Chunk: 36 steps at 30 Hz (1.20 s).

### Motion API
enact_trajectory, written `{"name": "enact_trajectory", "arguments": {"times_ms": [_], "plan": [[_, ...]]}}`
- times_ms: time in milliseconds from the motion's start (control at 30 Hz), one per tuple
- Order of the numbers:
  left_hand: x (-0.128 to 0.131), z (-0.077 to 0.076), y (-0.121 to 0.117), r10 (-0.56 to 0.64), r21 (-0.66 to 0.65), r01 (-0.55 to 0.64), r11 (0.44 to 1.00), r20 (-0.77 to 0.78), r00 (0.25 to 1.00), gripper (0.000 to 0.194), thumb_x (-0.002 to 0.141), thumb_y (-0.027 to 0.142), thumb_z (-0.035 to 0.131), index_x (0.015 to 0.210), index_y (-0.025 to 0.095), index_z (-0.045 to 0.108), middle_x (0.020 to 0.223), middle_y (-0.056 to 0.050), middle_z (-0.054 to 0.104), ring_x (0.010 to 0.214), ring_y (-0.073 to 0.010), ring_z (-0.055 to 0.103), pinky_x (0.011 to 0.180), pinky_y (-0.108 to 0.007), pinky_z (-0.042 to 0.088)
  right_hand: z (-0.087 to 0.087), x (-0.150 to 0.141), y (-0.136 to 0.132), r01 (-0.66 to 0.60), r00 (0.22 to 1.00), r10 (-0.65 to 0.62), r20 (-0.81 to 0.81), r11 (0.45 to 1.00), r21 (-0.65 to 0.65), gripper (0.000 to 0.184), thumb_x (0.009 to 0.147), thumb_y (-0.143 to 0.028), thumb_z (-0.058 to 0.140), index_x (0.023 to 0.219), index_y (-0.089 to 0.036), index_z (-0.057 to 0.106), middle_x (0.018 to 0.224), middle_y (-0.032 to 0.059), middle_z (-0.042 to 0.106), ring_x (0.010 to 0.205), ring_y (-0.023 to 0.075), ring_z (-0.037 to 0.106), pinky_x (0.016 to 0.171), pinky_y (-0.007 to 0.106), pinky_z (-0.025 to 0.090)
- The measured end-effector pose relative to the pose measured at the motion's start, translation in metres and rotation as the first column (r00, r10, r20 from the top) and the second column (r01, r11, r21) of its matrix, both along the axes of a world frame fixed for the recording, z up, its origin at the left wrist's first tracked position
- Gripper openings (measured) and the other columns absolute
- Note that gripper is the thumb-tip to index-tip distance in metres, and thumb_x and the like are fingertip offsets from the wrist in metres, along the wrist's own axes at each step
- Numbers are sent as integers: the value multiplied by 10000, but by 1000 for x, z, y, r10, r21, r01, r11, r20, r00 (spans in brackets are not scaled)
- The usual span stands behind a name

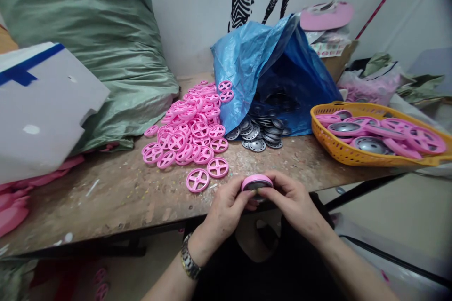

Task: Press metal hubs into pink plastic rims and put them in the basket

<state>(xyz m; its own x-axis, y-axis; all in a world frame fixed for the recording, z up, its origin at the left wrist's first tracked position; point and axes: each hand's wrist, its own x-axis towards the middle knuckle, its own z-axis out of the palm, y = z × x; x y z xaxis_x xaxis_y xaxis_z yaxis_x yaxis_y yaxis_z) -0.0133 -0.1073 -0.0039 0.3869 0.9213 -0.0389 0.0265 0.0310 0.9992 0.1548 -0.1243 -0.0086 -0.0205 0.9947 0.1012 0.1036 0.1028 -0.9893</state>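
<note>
Left hand [226, 203] and right hand [295, 201] are drawn in narrowly around a single pink wheel [257, 178], which is held between them at the front edge of the worktable [141, 197]. The wheel is gripped from opposite sides; its long visible axis is carried across from hand to hand, and its dark face [257, 185] is tilted back toward the wearer. Both thumbs are laid on that face, their tips near each other, while the other fingers are partly hidden by the rim. Neither hand is placed nearer to it than the other. Whether pressure is being applied cannot be determined.

Beyond the left hand, two loose pink wheels [197, 180] are noted, with a pile of pink wheels [189, 115] behind them; to both, the left hand is the nearer. Grey discs [257, 145] are spread at the mouth of a blue bag [236, 61], almost straight ahead of the held wheel. A yellow basket [348, 159], in which pink wheels and grey-faced wheels [370, 145] are heaped, is set farther off, on the right hand's side. A metal-banded watch [189, 258] is worn on the left wrist.
</note>
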Motion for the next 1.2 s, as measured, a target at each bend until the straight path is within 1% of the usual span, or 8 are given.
{"name": "enact_trajectory", "arguments": {"times_ms": [133,300,533,767,867,967,1100,1200], "plan": [[5,-2,-2,36,-9,-36,999,2,999,152,891,322,591,934,193,659,828,-25,622,682,-189,678,586,-293,596,-2,1,1,45,999,-45,19,999,5,112,817,-303,648,823,-210,711,761,-5,679,752,174,617,713,281,482],[7,-3,-5,-23,-10,23,1000,-48,999,326,875,310,620,1192,236,609,964,-43,649,677,-172,679,592,-280,595,-6,0,7,71,993,-76,-95,996,-58,177,765,-361,681,828,-196,703,767,9,695,736,176,621,696,286,494],[8,-3,-5,32,-58,-30,998,33,999,404,882,309,599,1267,215,518,732,13,608,524,-129,612,482,-225,535,1,-6,6,-54,979,36,-199,995,-83,220,810,-345,650,977,-204,669,870,9,702,778,162,635,703,274,511],[8,2,-6,69,119,-61,991,-71,995,374,889,290,611,1257,231,582,761,-2,637,528,-116,591,500,-213,516,2,-6,1,44,990,-42,-132,999,13,107,824,-233,621,919,-216,667,829,-17,658,799,153,611,737,261,483],[11,0,-6,62,114,-52,992,-87,994,434,903,309,588,1326,225,534,759,-2,634,514,-128,590,486,-234,520,0,-6,1,31,989,-31,-147,1000,-5,126,826,-235,622,943,-215,663,838,-15,664,789,155,616,727,264,494],[12,-6,-4,51,95,-39,995,-122,991,543,914,333,572,1426,216,433,873,-32,656,585,-146,620,530,-265,550,0,-3,1,10,992,-12,-126,1000,-16,150,839,-252,614,976,-211,662,860,-6,681,806,168,632,741,282,507],[1,-13,1,81,271,-19,963,-220,972,596,916,327,579,1469,219,387,1016,-66,654,730,-161,637,625,-287,559,12,22,6,101,991,-109,74,988,114,216,860,-270,606,1054,-215,683,1004,29,721,963,213,647,884,346,497],[-18,-12,9,231,504,-51,862,-303,925,471,946,326,538,1397,203,477,1038,-81,647,830,-181,639,670,-300,554,29,69,16,272,915,-332,231,928,256,267,849,-314,633,1096,-228,687,1075,40,726,1018,244,647,959,413,480]]}}
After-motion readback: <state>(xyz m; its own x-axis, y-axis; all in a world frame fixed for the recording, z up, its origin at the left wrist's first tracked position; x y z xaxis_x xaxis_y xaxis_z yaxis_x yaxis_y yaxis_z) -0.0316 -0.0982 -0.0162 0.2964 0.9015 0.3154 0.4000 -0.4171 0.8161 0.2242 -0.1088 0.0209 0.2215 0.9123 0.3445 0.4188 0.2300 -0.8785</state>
